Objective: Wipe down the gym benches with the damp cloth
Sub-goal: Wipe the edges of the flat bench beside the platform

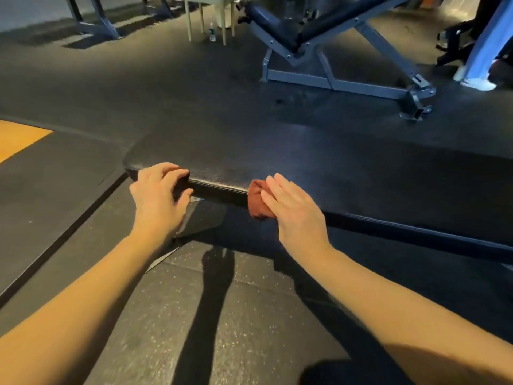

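1. Far left, off the desk's left end, there was an orange patch of floor (16,137). It had nothing to do with the job.
2. The left hand (158,195) had hold of the near edge of the desk (277,157), close to its near left corner. The fingers were curled over the top and the thumb was tucked underneath. To me it looked like a brace, not a wipe.
3. A little further right along that same near edge sat the cloth (256,202). It was reddish-brown, bunched into a wad and hanging partly over the side of the pad. It was apart from the left hand, with bare edge between them.
4. The right hand (294,209) lay flat on the cloth with its fingers straight and together, pressing it against the near edge. It wasn't pinching or wrapping the cloth at all, and most of the cloth was hidden under the palm.
5. Handling guess: the cloth was soft, limp and light, and being damp it would probably drag a bit on that textured pad. A flat palm was fine for pushing it along. Wadded up like that, though, it only covered a narrow strip, so I'd open it out. For a better grip, I'd take the loose lump poking out on the left of the palm.
6. The desk top from there to its right end looked like the bulk of what was left to wipe.
7. Back right, well apart across the floor, stood an incline bench (319,29), presumably next in line.
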Available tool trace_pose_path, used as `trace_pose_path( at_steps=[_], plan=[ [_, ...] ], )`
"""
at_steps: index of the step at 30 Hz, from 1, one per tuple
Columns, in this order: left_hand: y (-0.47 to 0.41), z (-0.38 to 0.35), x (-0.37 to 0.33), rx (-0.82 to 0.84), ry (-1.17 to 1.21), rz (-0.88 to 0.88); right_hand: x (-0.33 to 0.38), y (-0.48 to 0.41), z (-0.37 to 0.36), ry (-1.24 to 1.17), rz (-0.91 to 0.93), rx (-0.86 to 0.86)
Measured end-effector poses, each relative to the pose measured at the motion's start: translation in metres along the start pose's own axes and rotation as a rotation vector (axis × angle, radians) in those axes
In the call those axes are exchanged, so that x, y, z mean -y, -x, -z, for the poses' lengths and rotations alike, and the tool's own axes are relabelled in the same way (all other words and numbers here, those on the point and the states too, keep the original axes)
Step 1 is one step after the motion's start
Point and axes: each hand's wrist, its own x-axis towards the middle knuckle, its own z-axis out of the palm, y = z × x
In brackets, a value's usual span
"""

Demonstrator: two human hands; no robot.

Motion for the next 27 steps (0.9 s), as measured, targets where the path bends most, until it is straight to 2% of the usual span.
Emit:
trace_pose_path(
  at_steps=[3,7,9,12,16,19,21,24,27],
  plan=[
    [0.010,0.020,-0.025,0.170,-0.052,-0.012,-0.029,0.027,0.031,-0.034,-0.121,0.127],
    [0.004,0.079,-0.072,0.443,-0.015,-0.102,-0.027,0.034,0.116,-0.421,-0.479,0.181],
    [-0.006,0.119,-0.103,0.619,0.069,-0.127,-0.019,0.024,0.161,-0.598,-0.586,0.204],
    [-0.022,0.194,-0.153,0.817,0.376,0.065,-0.003,-0.006,0.249,-0.869,-0.641,0.242],
    [-0.057,0.311,-0.209,0.911,0.607,0.232,0.003,-0.055,0.398,-1.057,-0.663,0.338],
    [-0.089,0.396,-0.240,0.933,0.700,0.292,0.002,-0.084,0.494,-1.098,-0.571,0.443],
    [-0.107,0.444,-0.256,0.872,0.621,0.247,-0.004,-0.102,0.546,-1.097,-0.481,0.517],
    [-0.125,0.503,-0.276,0.781,0.414,0.196,-0.015,-0.123,0.600,-1.044,-0.372,0.539],
    [-0.122,0.550,-0.294,0.711,0.473,0.297,-0.022,-0.136,0.635,-0.961,-0.253,0.585]
  ],
)
